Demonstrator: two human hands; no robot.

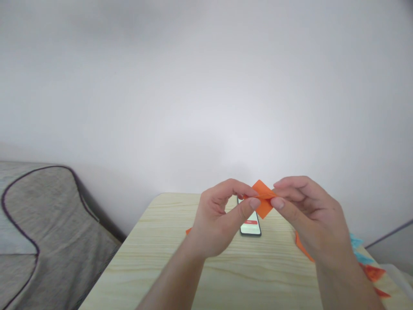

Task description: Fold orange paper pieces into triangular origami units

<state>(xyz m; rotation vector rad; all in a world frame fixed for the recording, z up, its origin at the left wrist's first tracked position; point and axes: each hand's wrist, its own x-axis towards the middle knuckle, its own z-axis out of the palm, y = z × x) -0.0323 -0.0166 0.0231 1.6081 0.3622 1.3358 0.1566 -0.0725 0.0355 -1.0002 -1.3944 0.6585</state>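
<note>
A small folded piece of orange paper [265, 208] is held up above the table, its square faces set on a corner with a crease running across the middle. My left hand [222, 215] pinches its left end between thumb and index finger. On the other end, my right hand [311, 219] grips the paper with the thumb, its remaining fingers curled behind. Beneath and behind the paper lies a phone [250, 230] with a lit screen showing a red bar; my left hand hides part of it.
The pale wood-grain table [145, 254] stands against a white wall. More orange paper [303, 247] lies under my right hand, and a bit of orange [188, 231] shows by my left wrist. Blue paper pieces [363, 257] and red-orange ones [373, 272] sit at the right edge. Grey fabric furniture [61, 232] is left.
</note>
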